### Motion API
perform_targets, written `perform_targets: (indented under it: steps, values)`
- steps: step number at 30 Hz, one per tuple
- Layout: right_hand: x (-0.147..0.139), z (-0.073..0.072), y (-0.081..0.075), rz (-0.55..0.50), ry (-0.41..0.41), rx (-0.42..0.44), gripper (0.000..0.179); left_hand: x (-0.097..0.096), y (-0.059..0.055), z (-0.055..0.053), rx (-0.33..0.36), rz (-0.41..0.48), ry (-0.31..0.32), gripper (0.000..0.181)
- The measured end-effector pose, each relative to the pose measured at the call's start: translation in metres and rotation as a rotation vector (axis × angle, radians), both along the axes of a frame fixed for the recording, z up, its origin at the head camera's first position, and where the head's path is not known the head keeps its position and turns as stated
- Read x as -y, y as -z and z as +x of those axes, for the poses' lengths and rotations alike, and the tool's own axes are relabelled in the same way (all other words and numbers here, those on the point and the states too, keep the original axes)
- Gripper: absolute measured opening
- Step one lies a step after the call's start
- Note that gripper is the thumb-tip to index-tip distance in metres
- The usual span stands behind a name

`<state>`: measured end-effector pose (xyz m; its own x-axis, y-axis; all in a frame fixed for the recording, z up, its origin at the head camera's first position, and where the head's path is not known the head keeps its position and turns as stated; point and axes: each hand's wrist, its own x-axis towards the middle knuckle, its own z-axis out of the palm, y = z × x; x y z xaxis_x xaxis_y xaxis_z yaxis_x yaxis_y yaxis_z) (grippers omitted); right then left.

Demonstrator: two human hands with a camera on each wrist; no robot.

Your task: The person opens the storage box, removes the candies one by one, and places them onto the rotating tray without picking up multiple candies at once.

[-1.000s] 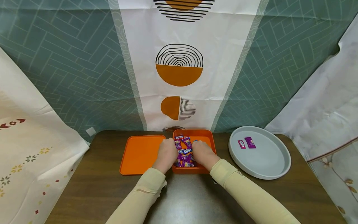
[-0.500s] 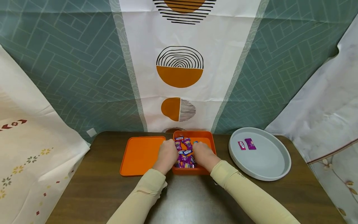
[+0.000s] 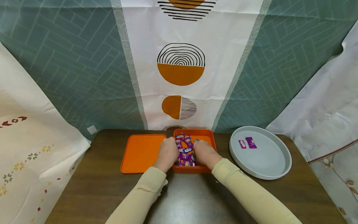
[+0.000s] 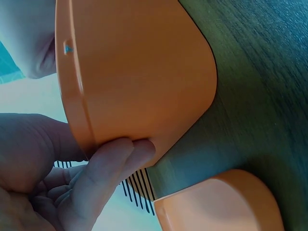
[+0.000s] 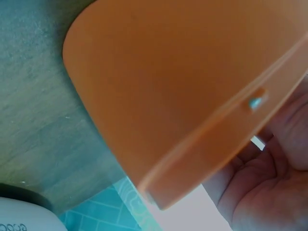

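An orange rectangular box (image 3: 193, 170) stands at the back middle of the table, with several small purple, red and blue wrapped candies (image 3: 185, 157) inside. My left hand (image 3: 167, 152) grips its left wall; in the left wrist view two fingers (image 4: 108, 161) press the outer face just under the rim. My right hand (image 3: 206, 153) reaches over the right side into the box with bent fingers. A small blue bit (image 3: 196, 140) shows at its fingertips. In the right wrist view the wall hides those fingertips, so what they hold cannot be made out; the palm (image 5: 276, 192) shows beyond the rim.
Left of the box lies a flat orange tray or lid (image 3: 141, 154). To the right, a round grey tray (image 3: 265, 160) carries a small red packet (image 3: 242, 144) and a purple one (image 3: 250, 142). A patterned cloth (image 3: 179, 109) hangs behind the table.
Both hands stay at the box in nearly the same pose. The whole view shifts very slightly; the box, candies and trays keep their places.
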<state>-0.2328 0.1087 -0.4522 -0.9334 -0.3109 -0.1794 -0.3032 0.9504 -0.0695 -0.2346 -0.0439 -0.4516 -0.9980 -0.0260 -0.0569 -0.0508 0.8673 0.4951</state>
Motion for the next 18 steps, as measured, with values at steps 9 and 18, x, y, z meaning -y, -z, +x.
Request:
perform_targets:
  steps: [9,18]
  values:
    - [-0.0006,-0.0013,0.0017,0.005,-0.002,-0.054,0.032,0.0013,-0.0015,-0.0017,0.017,-0.009,-0.017,0.034]
    - [-0.0064,-0.0029,-0.0052,-0.041,0.05,-0.153,0.015,0.0007,-0.0002,-0.0017,0.028,0.001,-0.012,0.031]
